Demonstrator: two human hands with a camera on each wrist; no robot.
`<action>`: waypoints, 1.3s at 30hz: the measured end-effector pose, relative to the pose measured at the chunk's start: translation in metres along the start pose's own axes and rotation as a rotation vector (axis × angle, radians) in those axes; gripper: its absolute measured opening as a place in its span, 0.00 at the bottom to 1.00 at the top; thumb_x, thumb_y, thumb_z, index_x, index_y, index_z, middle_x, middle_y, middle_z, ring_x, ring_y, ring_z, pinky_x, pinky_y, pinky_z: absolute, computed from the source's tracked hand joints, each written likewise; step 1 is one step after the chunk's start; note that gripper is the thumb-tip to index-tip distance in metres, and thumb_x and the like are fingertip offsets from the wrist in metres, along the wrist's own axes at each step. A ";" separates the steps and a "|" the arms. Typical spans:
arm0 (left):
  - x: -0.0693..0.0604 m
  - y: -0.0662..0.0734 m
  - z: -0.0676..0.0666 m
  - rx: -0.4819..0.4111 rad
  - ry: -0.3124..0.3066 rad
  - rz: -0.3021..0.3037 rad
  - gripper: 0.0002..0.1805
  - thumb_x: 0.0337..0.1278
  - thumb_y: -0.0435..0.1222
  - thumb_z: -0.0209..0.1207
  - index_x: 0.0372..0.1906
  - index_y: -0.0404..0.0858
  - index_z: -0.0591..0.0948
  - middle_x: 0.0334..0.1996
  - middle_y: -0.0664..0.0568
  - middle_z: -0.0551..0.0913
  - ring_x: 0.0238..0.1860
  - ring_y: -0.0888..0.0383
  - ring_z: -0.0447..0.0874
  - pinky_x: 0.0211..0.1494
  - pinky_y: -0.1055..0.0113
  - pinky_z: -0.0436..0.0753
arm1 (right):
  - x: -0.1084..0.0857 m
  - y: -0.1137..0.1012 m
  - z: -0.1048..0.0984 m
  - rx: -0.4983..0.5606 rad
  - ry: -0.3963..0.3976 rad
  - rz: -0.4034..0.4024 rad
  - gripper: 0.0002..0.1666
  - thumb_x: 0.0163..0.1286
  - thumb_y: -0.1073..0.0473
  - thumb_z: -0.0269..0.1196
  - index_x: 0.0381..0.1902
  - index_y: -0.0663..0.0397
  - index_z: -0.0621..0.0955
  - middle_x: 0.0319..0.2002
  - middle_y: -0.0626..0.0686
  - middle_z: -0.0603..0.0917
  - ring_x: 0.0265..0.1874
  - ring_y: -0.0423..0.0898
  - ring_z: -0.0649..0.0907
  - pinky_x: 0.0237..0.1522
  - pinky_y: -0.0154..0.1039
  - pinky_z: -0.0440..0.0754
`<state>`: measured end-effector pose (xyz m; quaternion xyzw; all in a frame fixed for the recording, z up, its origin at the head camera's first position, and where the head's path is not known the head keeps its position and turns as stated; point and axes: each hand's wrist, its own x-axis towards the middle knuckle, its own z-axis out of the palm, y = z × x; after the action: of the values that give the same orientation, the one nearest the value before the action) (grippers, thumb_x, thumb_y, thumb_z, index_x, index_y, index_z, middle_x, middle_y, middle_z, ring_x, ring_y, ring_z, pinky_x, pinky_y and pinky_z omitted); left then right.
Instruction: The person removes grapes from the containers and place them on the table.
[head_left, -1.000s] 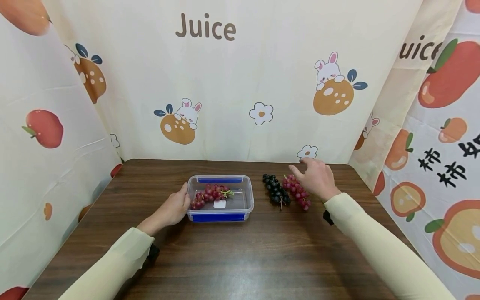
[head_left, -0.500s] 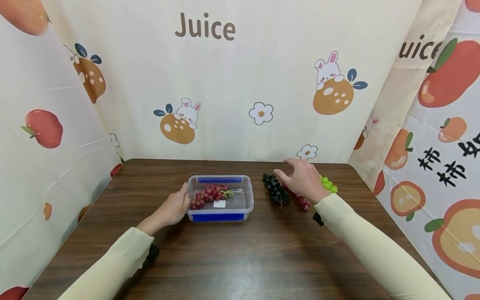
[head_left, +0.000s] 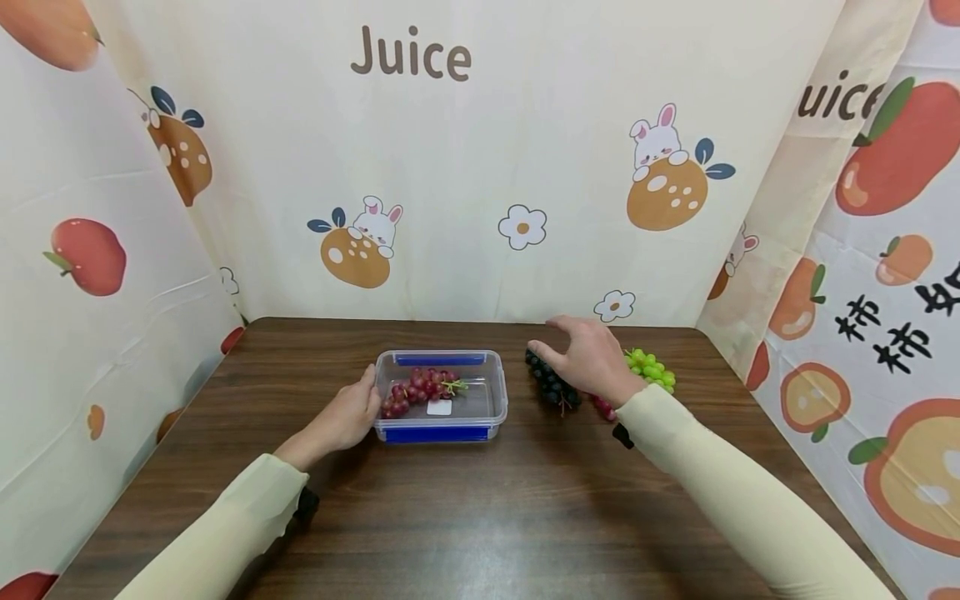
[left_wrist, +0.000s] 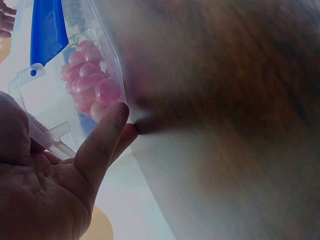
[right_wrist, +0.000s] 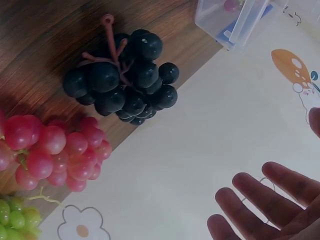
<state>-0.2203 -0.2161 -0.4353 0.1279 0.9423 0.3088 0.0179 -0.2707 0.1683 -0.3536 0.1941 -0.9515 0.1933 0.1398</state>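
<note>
A clear plastic food container (head_left: 487, 406) with blue strips holds a bunch of red grapes (head_left: 426, 387) at its left. My left hand (head_left: 351, 415) rests against the container's left end; in the left wrist view its visible fingers (left_wrist: 102, 135) lie straight along the wall. My right hand (head_left: 588, 357) hovers over the bunches at right with fingers spread, touching nothing visible. Below its thumb lies a bunch of black grapes (right_wrist: 125, 82). A second bunch of red grapes (right_wrist: 60, 152) is mostly hidden under the hand in the head view. Green grapes (head_left: 651, 369) lie right of it.
The dark wooden table (head_left: 480, 508) extends in front of the container and between the arms. A printed cloth (head_left: 450, 167) hangs along the table's back edge, with more cloth on both sides.
My right hand has moved left, from beyond the red grapes toward the black ones. This uncovers the green grapes and covers most of the red bunch. The left hand and container stay put.
</note>
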 end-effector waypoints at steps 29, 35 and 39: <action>-0.001 -0.001 0.000 0.009 -0.003 0.007 0.33 0.80 0.34 0.37 0.76 0.16 0.46 0.66 0.21 0.70 0.52 0.45 0.80 0.62 0.44 0.78 | 0.016 -0.038 0.020 0.053 -0.069 -0.180 0.32 0.71 0.38 0.66 0.65 0.49 0.82 0.61 0.51 0.84 0.60 0.53 0.82 0.62 0.53 0.79; -0.001 -0.001 -0.001 0.007 -0.001 0.012 0.33 0.79 0.34 0.38 0.76 0.16 0.46 0.64 0.21 0.72 0.47 0.47 0.81 0.56 0.48 0.80 | 0.021 -0.047 0.025 0.067 -0.094 -0.208 0.32 0.71 0.38 0.65 0.66 0.49 0.81 0.62 0.52 0.84 0.61 0.53 0.82 0.64 0.52 0.78; -0.001 -0.001 -0.001 -0.003 -0.011 0.008 0.33 0.80 0.34 0.38 0.77 0.17 0.45 0.66 0.22 0.71 0.45 0.48 0.81 0.52 0.51 0.80 | 0.022 -0.054 0.027 0.074 -0.122 -0.202 0.32 0.71 0.39 0.66 0.66 0.49 0.81 0.63 0.51 0.83 0.64 0.53 0.80 0.66 0.52 0.76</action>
<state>-0.2201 -0.2177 -0.4347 0.1337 0.9413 0.3093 0.0222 -0.2729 0.1042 -0.3526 0.3055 -0.9261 0.2011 0.0930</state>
